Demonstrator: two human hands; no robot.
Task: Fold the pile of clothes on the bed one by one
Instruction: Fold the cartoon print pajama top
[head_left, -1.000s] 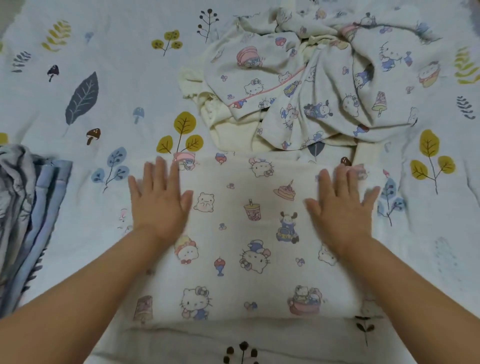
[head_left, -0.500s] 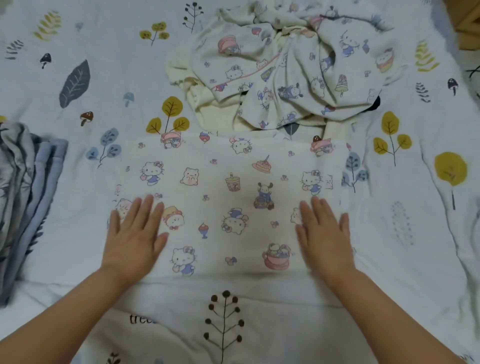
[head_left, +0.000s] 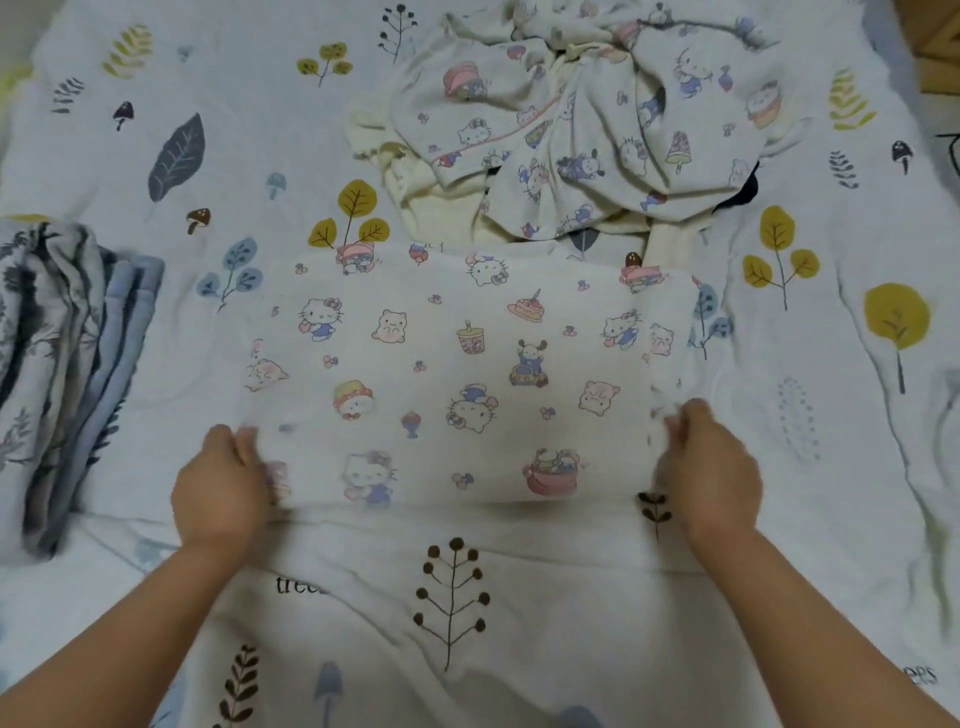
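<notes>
Both hands pinch near corners, left hand, right hand, of the flat white cartoon-print garment on the leaf-patterned bed sheet. I judge a fold away comes next, edges matched.

One partly legible word, "tree", was printed on the bed sheet just below the left hand; its ending was hidden in a fold.
</notes>
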